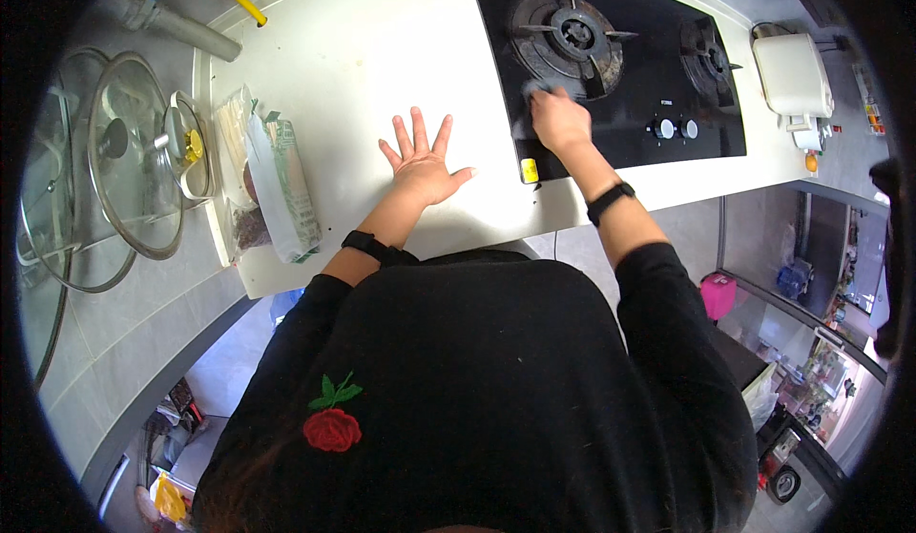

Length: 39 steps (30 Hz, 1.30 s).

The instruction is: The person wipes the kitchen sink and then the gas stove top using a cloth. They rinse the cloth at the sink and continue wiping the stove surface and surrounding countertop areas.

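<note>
Pressed against the left part of a black glass gas hob [630, 114], my right hand [562, 119] is closed on a greyish cloth or scouring pad [538, 88]; most of it is hidden under the fingers. Just beyond that hand sits the left burner [577, 35] with its metal pan support, the drip ring around it stained brown. My left hand [421, 168] lies palm down on the white countertop [336, 68], fingers spread, holding nothing. Two control knobs [665, 128] are on the hob, right of my right hand.
Plastic packages [286, 182] stand at the counter's left end, beside glass pot lids [136, 154] on the wall. A grey pipe [189, 32] and a yellow gas hose [245, 5] enter the counter at back left. Right of the second burner [708, 57] is a cream-coloured appliance [793, 75].
</note>
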Tool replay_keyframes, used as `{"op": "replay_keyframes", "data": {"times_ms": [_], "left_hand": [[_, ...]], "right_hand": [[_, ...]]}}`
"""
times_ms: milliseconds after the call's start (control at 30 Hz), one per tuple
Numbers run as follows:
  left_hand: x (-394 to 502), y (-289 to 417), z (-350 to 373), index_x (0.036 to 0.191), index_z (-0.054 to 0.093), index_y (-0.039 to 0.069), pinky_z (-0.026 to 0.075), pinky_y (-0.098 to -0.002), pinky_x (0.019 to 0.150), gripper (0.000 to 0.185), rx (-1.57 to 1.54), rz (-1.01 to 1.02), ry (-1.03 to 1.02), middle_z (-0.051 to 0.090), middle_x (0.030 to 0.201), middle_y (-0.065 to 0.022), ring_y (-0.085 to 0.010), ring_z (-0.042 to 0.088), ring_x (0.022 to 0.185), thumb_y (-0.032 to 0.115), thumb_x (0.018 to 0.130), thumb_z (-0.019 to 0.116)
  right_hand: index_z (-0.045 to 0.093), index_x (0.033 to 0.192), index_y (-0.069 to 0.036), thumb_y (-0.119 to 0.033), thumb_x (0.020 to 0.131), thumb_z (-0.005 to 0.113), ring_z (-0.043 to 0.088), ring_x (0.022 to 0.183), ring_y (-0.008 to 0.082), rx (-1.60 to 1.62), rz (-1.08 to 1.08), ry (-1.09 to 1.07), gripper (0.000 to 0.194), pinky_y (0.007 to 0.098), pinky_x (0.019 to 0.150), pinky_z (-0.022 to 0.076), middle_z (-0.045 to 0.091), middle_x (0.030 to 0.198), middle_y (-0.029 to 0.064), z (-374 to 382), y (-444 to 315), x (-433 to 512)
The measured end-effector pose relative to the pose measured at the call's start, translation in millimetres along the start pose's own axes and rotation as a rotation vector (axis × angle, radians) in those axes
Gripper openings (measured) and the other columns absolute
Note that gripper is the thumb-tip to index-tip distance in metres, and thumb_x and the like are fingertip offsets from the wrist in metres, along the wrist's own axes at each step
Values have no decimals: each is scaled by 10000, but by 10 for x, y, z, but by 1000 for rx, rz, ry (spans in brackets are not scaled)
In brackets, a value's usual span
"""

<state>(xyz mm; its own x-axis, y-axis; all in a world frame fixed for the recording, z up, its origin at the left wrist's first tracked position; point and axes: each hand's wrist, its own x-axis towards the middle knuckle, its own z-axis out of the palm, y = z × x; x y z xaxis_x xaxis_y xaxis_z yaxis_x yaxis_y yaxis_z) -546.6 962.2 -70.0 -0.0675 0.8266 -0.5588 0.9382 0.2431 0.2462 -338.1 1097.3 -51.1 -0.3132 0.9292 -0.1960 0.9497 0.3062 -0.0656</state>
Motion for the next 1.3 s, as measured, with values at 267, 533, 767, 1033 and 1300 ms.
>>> {"op": "replay_keyframes", "data": {"times_ms": [267,533,767,1033,1300], "left_hand": [[3,13,23,1550,28,256,-70,-735,1024,1046,-6,0,23,-223,1533,-274,-513,-288,1361,739,775,538],[26,19,-5,1549,30,266,-77,-736,1021,1049,-1,-8,19,-220,1536,-269,-509,-293,1361,747,768,537],[18,5,-12,1550,29,263,-87,-737,1017,1049,-7,2,-9,-223,1535,-268,-508,-298,1359,745,768,536],[19,9,-23,1551,39,252,-100,-740,1008,1050,-34,22,-2,-223,1534,-267,-511,-316,1347,724,769,557],[17,2,-43,1550,29,249,-104,-739,1008,1048,-50,31,-23,-229,1535,-263,-506,-316,1350,711,774,560]], "right_hand": [[730,888,-138,-390,856,620,680,829,340,281,198,216,277,447,731,541,697,920,139,75,-303,-31],[745,877,-147,-372,822,656,690,826,326,186,439,173,249,445,728,553,714,871,124,-41,-162,10],[751,882,-171,-380,829,626,688,849,330,159,389,175,249,424,743,556,712,900,133,22,-279,116],[754,854,-190,-368,818,636,690,806,332,250,201,195,217,427,717,560,711,845,118,54,-245,78],[747,846,-175,-369,826,649,685,811,320,216,182,163,219,422,708,554,701,895,115,115,-182,175]]}}
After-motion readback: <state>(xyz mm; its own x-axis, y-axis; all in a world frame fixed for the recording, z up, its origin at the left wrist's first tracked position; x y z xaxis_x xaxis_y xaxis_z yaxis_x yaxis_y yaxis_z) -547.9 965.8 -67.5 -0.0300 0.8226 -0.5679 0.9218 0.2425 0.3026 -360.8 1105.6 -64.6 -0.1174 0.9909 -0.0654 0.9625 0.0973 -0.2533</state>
